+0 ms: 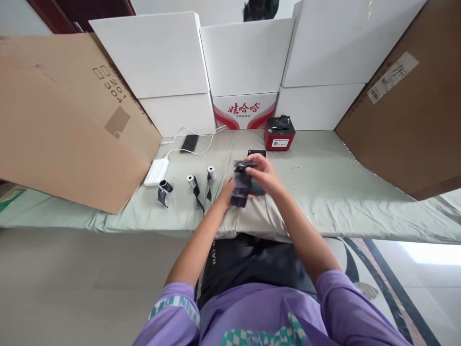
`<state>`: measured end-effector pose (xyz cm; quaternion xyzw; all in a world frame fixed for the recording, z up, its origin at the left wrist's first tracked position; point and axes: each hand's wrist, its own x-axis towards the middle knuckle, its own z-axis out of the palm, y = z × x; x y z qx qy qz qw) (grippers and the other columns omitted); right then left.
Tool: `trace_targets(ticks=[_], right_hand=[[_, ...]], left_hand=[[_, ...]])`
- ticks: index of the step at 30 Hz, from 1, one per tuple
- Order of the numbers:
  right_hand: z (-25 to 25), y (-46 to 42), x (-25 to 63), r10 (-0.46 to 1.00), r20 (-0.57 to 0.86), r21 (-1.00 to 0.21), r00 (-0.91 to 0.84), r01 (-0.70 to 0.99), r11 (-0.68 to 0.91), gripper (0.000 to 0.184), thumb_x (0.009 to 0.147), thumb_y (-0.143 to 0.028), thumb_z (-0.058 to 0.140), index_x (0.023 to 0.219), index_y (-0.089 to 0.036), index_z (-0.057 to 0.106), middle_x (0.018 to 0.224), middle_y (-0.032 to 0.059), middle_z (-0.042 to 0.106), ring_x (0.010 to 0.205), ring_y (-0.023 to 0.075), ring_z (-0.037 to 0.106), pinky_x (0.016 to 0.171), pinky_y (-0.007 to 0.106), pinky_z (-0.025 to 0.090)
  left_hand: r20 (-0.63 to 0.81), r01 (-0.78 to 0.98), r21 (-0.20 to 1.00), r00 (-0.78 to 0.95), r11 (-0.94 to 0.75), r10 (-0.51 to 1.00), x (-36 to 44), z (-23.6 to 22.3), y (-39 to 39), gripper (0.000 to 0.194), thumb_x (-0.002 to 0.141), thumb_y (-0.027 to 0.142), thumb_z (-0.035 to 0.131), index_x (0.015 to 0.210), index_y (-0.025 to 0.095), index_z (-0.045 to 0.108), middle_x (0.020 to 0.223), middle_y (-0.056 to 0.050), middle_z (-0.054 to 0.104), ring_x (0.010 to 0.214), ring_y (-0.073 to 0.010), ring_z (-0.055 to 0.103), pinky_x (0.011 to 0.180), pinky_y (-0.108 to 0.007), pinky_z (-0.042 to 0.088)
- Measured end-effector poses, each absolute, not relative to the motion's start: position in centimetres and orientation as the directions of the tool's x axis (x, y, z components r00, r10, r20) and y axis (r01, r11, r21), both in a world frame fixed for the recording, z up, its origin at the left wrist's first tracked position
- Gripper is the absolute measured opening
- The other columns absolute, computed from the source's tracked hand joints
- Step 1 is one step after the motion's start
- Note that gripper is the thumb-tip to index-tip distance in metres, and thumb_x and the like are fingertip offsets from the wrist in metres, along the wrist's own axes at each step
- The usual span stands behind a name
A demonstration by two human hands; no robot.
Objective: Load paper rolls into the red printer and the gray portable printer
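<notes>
In front of me my right hand pinches a dark, shiny, blurred strip, which looks like blackened paper and hangs down. My left hand is mostly behind this strip, its fingertips showing past the strip's lower right edge. What it grips is hidden. Just beyond and to the right, partly covered by my hands, sits a dark flat device. To the left, a small roll with a black-faced tail, another such roll and a dark roll stand on the cloth.
A red and black box-shaped device stands at the back. On the left are a white power bank with a cable and a dark phone. White boxes wall the back. Cardboard panels flank the left and right.
</notes>
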<state>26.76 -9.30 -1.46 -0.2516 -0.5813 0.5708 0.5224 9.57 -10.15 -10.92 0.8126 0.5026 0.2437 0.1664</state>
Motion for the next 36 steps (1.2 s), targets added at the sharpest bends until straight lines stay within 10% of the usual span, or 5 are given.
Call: trace_targets(ticks=[7, 18, 27, 33, 36], right_hand=[[-5.9, -4.9, 32.8, 0.932, 0.313, -0.911, -0.181, 0.221, 0.349, 0.027, 0.074, -0.037, 0.072, 0.095, -0.023, 0.063, 0.100, 0.0052, 0.072, 0.093, 0.0236, 0.064, 0.084, 0.038, 0.049], [-7.8, -4.4, 30.8, 0.925, 0.327, -0.701, -0.195, 0.607, 0.375, 0.014, 0.078, -0.021, 0.060, 0.085, -0.021, 0.072, 0.107, 0.0106, 0.066, 0.109, 0.0303, 0.054, 0.106, 0.050, 0.042], [-7.2, -3.6, 30.6, 0.970, 0.243, -0.943, -0.002, 0.232, 0.237, 0.068, 0.086, -0.041, 0.063, 0.151, -0.026, 0.045, 0.150, 0.0124, 0.052, 0.132, 0.0269, 0.053, 0.106, 0.044, 0.049], [-7.2, -4.7, 31.8, 0.946, 0.283, -0.921, -0.158, 0.232, 0.314, 0.031, 0.085, -0.039, 0.059, 0.105, -0.021, 0.074, 0.124, 0.0099, 0.069, 0.122, 0.0262, 0.061, 0.112, 0.045, 0.046], [-7.6, -5.1, 32.3, 0.961, 0.192, -0.923, -0.200, 0.295, 0.246, 0.044, 0.078, -0.031, 0.064, 0.120, -0.020, 0.071, 0.129, 0.0108, 0.069, 0.120, 0.0266, 0.063, 0.112, 0.047, 0.045]], left_hand=[[0.171, 0.775, 0.483, 0.371, -0.406, 0.913, 9.8, -10.2, -10.4, 0.093, 0.081, 0.039, 0.074, 0.163, 0.022, 0.033, 0.160, -0.013, 0.049, 0.149, -0.0326, 0.047, 0.130, -0.053, 0.026], [0.184, 0.761, 0.472, 0.409, -0.445, 0.894, 9.4, -10.2, -10.5, 0.096, 0.083, 0.045, 0.074, 0.164, 0.022, 0.028, 0.161, -0.015, 0.048, 0.149, -0.0325, 0.047, 0.128, -0.053, 0.027], [0.196, 0.759, 0.482, 0.395, -0.439, 0.898, 9.5, -10.0, -10.6, 0.093, 0.085, 0.052, 0.072, 0.163, 0.025, 0.030, 0.160, -0.015, 0.050, 0.148, -0.0326, 0.048, 0.128, -0.054, 0.028], [0.182, 0.767, 0.473, 0.396, -0.433, 0.900, 9.6, -9.8, -10.7, 0.095, 0.085, 0.044, 0.073, 0.165, 0.025, 0.025, 0.160, -0.015, 0.050, 0.148, -0.0332, 0.048, 0.128, -0.055, 0.028], [0.172, 0.775, 0.473, 0.386, -0.420, 0.906, 9.7, -9.7, -10.9, 0.104, 0.084, 0.037, 0.074, 0.167, 0.024, 0.014, 0.158, -0.017, 0.051, 0.147, -0.0326, 0.048, 0.127, -0.054, 0.028]])
